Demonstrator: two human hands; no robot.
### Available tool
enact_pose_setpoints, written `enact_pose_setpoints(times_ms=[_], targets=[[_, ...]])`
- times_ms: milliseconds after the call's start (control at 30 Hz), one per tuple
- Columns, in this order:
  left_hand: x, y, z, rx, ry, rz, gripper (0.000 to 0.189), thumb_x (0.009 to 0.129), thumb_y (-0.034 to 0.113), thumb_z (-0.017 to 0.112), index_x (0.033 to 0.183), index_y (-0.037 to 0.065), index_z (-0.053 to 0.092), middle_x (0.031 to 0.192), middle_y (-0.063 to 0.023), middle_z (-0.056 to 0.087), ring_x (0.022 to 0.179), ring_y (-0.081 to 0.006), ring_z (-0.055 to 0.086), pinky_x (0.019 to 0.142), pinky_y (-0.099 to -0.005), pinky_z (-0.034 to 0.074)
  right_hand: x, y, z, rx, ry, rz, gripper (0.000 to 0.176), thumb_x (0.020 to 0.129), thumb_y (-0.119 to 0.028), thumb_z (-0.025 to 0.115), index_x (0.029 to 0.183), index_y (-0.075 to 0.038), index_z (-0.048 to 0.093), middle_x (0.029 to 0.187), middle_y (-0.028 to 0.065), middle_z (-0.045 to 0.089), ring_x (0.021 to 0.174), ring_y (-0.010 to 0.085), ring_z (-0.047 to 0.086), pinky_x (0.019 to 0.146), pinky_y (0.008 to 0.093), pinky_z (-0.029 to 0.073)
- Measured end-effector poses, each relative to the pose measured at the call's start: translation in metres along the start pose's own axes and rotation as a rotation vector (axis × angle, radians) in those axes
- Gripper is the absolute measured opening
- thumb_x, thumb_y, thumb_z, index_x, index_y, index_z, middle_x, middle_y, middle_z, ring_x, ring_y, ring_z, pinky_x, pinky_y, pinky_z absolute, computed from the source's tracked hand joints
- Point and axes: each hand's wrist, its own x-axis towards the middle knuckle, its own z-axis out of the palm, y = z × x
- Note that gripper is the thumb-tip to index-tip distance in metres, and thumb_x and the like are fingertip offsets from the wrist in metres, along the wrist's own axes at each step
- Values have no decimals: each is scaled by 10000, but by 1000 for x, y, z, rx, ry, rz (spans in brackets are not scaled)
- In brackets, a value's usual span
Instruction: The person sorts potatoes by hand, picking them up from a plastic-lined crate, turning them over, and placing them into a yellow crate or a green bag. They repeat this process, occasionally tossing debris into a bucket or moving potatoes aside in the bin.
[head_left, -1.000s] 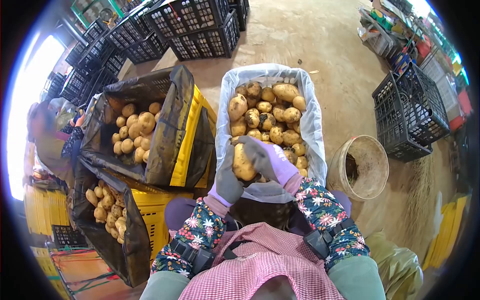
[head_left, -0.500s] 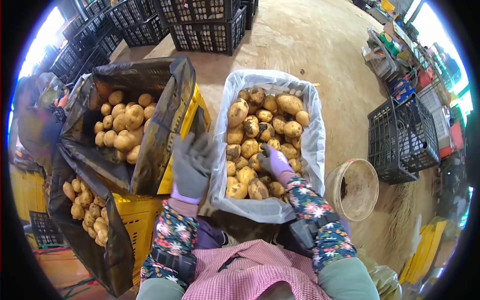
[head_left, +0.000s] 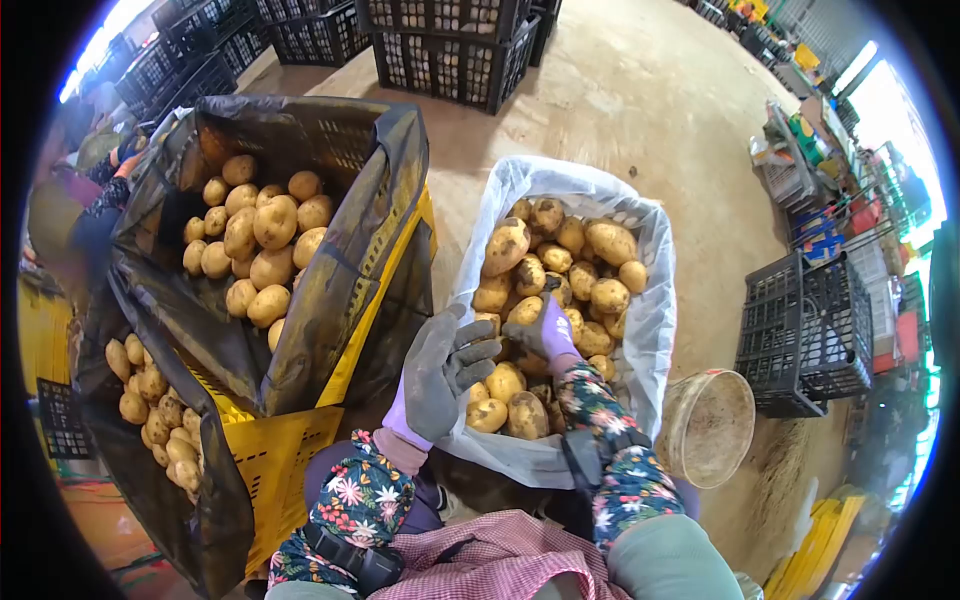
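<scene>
A crate lined with white translucent plastic [head_left: 655,260] stands before me, filled with potatoes [head_left: 610,243], several smeared with dark soil. My right hand [head_left: 545,328], in a purple and grey glove, reaches down into it. Its thumb and fingers close around a potato [head_left: 524,311] among the others; the fingertips are partly hidden. My left hand [head_left: 438,372], gloved alike, hovers at the crate's left edge with its fingers apart and nothing in it. To the left, a yellow crate with a black liner [head_left: 345,270] holds cleaner-looking potatoes [head_left: 275,222].
Another black-lined yellow crate [head_left: 280,450] with potatoes stands at lower left. A dirty white bucket [head_left: 710,428] sits right of the white-lined crate, near black crates [head_left: 805,330]. Stacked black crates [head_left: 450,65] stand at the back. Another person [head_left: 75,220] is at the far left.
My left hand has moved right and down, turning its palm toward the white-lined crate. My right hand now closes around a potato. The view has shifted, and the bucket's dark contents no longer show.
</scene>
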Motion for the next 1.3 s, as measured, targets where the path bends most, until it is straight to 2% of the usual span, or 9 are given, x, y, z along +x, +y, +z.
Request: enact_pose_setpoints(times_ms=[167, 300, 500, 700, 767, 833, 1000, 1167, 1300], targets=[[-5, -22, -2, 126, -100, -47, 556, 965, 438, 469, 1367, 65, 374, 1203, -138, 558, 977, -230, 620, 796, -309, 537, -84, -35, -117, 1149, -475, -166, 786, 769, -117, 743, 1401, -34, 284, 1199, 108, 498, 1083, 206, 530, 935, 335, 470], [-25, -41, 32, -90, -412, -446, 651, 952, 529, 448, 1427, 106, 311, 1249, -111, 513, 1061, -227, 588, 886, -378, 501, -143, -48, -159, 749, -357, -500, 895, 721, -148, 798, 1432, -48, 265, 1333, 143, 411, 1238, 218, 423, 1046, 334, 372], [-33, -68, 48, 159, -394, 235, 444, 1016, 316, 416, 1354, 29, 437, 1245, -85, 547, 1103, -160, 561, 939, -304, 474, -165, -33, -144, 999, -242, -318, 931, 752, -230, 801, 1453, 0, 233, 1398, 119, 377, 1287, 193, 387, 1054, 328, 362], [-30, -59, 58, 191, -243, 179, 497, 969, 362, 501, 1303, -4, 463, 1220, -109, 569, 1096, -213, 589, 928, -354, 502, -156, -34, -147, 1160, -190, -408, 835, 750, -48, 780, 1428, 7, 296, 1387, 119, 418, 1249, 174, 433, 1051, 314, 375], [-44, -54, 72, -20, -390, -130, 488, 973, 373, 495, 1319, 32, 444, 1189, -112, 587, 1055, -214, 604, 920, -369, 503, -157, -29, -146, 1040, -37, -508, 711, 796, -53, 738, 1397, -5, 361, 1351, 84, 477, 1204, 158, 480, 1006, 303, 418], [-31, -58, 63, -424, -663, -436, 516, 962, 424, 487, 1340, 80, 419, 1182, -114, 589, 1042, -232, 608, 939, -388, 491, -158, -21, -156, -8, 297, -782, 536, 853, -90, 684, 1331, -12, 454, 1289, 46, 544, 1137, 152, 536, 930, 300, 468], [-27, -56, 57, -319, -536, -372, 610, 913, 532, 478, 1342, 100, 432, 1252, -135, 556, 1072, -281, 596, 916, -448, 509, -170, -31, -182, 1185, -13, -250, 346, 953, -100, 552, 1285, -11, 515, 1224, 88, 590, 1012, 183, 610, 888, 279, 487], [-31, -56, 66, -242, -368, -335, 692, 854, 577, 529, 1348, 102, 438, 1311, -194, 506, 1029, -319, 618, 846, -440, 549, -166, -39, -172, 749, -22, -615, 636, 868, -149, 662, 1415, -34, 360, 1298, 108, 525, 936, 128, 604, 830, 243, 484], [-19, -61, 46, -327, -608, -511, 607, 888, 548, 507, 1311, 114, 480, 1243, -186, 554, 869, -307, 651, 719, -403, 573, -160, -30, -170, 931, -200, -342, 401, 894, -130, 639, 1244, 31, 530, 1169, 102, 600, 1110, 182, 545, 949, 295, 444]])
